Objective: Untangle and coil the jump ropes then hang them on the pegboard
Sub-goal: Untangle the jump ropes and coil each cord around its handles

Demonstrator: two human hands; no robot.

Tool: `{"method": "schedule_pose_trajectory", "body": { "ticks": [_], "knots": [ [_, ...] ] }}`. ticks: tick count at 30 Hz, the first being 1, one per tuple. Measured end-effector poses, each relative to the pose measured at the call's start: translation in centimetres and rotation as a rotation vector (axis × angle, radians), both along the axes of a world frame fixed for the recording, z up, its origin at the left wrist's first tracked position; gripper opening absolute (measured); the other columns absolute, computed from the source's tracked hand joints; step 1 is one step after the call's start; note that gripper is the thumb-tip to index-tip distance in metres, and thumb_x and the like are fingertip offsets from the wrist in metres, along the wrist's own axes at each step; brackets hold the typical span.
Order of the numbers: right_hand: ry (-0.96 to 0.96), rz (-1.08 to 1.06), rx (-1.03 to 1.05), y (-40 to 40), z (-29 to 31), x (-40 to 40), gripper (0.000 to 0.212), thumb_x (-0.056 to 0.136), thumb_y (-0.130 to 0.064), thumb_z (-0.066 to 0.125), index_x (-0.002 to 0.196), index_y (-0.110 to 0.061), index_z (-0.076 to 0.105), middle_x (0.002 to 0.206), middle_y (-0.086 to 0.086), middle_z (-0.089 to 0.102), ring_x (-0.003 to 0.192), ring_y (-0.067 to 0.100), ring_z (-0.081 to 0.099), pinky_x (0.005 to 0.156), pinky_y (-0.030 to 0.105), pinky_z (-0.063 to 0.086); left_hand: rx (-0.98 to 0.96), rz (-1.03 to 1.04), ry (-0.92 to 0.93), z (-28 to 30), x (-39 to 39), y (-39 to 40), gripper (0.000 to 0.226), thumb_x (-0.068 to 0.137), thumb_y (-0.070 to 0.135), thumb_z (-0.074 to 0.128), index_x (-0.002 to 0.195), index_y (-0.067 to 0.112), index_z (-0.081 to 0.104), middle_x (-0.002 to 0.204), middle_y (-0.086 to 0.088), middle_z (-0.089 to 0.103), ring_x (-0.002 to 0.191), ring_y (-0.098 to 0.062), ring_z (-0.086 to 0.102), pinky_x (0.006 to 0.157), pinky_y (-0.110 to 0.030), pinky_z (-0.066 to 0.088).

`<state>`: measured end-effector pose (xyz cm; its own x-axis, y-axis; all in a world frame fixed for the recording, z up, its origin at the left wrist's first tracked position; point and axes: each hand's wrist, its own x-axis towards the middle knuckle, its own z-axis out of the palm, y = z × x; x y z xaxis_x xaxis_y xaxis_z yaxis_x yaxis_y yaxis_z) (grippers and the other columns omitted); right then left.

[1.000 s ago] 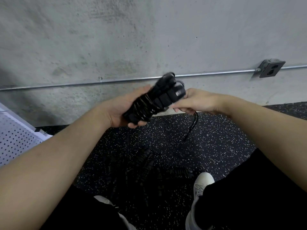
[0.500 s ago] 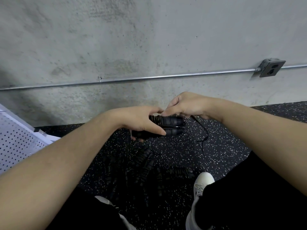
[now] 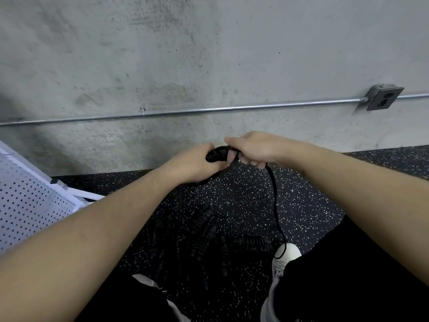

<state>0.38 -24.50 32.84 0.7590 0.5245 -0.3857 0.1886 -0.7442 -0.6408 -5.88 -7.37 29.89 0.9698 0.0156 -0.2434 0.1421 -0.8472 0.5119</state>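
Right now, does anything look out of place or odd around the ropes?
Yes. The white pegboard lies tilted on the floor at left, not upright. Several black jump ropes sit in a loose heap between the shoes. One strand dangles from the bundle both hands grip, down to the right shoe.

A concrete wall (image 3: 209, 54) fills the upper half of the frame, with a thin metal conduit pipe (image 3: 209, 110) running across it to a grey outlet box (image 3: 384, 97) at the upper right. Below lies the speckled black rubber floor (image 3: 243, 194). A white perforated pegboard panel (image 3: 27, 205) sits at the left edge. At centre, the left hand (image 3: 197, 165) and right hand (image 3: 253, 149) meet around a coiled black jump rope (image 3: 218, 154); its loose cord (image 3: 275, 205) hangs toward a white shoe (image 3: 287, 254) at lower right. More black ropes (image 3: 204, 233) lie on the floor beneath the hands.
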Motion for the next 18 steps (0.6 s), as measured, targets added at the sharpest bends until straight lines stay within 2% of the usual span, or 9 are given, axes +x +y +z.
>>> {"method": "schedule_pose_trajectory", "body": {
  "ticks": [3, 5, 9, 13, 16, 18],
  "knots": [
    [0.059, 0.016, 0.147, 0.6, -0.2, -0.4, 0.045, 0.106, -0.048, 0.039, 0.088, -0.016, 0.065, 0.057, -0.008, 0.047, 0.050, 0.010, 0.038, 0.049, 0.023, 0.035, -0.229, 0.101, -0.019, -0.1, -0.1, 0.0, 0.045, 0.093, 0.063, 0.059, 0.104, 0.020, 0.056, 0.079, -0.013, 0.075, 0.061, -0.028, 0.074, 0.062, -0.042, 0.060],
    [0.123, 0.001, 0.229, 0.8, -0.1, -0.7, 0.039, 0.106, -0.047, 0.040, 0.087, -0.019, 0.059, 0.053, -0.010, 0.042, 0.047, 0.007, 0.035, 0.045, 0.021, 0.030, -0.461, 0.186, -0.026, 0.1, 0.0, -0.2, 0.044, 0.096, 0.053, 0.063, 0.115, 0.013, 0.057, 0.087, -0.020, 0.073, 0.059, -0.031, 0.072, 0.055, -0.041, 0.058],
    [0.115, -0.028, 0.288, 0.5, 0.5, -0.5, 0.040, 0.107, -0.047, 0.038, 0.090, -0.018, 0.059, 0.051, -0.012, 0.039, 0.046, 0.007, 0.033, 0.044, 0.020, 0.028, -0.733, 0.378, -0.009, 0.5, 0.1, -0.3, 0.027, 0.097, 0.038, 0.067, 0.116, 0.020, 0.058, 0.085, -0.009, 0.069, 0.054, -0.028, 0.068, 0.046, -0.031, 0.054],
    [0.171, 0.018, 0.412, 0.0, 0.7, -0.4, 0.038, 0.110, -0.039, 0.034, 0.097, -0.018, 0.062, 0.055, -0.010, 0.031, 0.049, 0.009, 0.024, 0.047, 0.025, 0.021, -0.934, 0.458, 0.034, 0.9, 0.4, -0.4, 0.025, 0.094, 0.031, 0.069, 0.114, 0.017, 0.062, 0.088, -0.008, 0.069, 0.056, -0.027, 0.069, 0.049, -0.029, 0.053],
    [0.091, 0.026, 0.405, -0.2, 0.8, -0.3, 0.036, 0.109, -0.038, 0.036, 0.088, -0.018, 0.056, 0.051, -0.012, 0.035, 0.046, 0.008, 0.029, 0.049, 0.028, 0.024, -1.069, 0.435, 0.089, 1.3, 0.5, -0.4, 0.033, 0.090, 0.033, 0.072, 0.117, 0.016, 0.063, 0.091, -0.006, 0.069, 0.062, -0.026, 0.069, 0.048, -0.028, 0.051],
    [0.061, 0.044, 0.396, -0.3, 0.8, -0.1, 0.035, 0.109, -0.039, 0.037, 0.085, -0.018, 0.053, 0.050, -0.012, 0.037, 0.046, 0.008, 0.031, 0.049, 0.028, 0.025, -1.106, 0.375, 0.103, 1.5, 0.3, -0.3, 0.029, 0.093, 0.036, 0.068, 0.112, 0.015, 0.066, 0.092, -0.003, 0.069, 0.064, -0.024, 0.068, 0.048, -0.027, 0.051]
  ]
}}
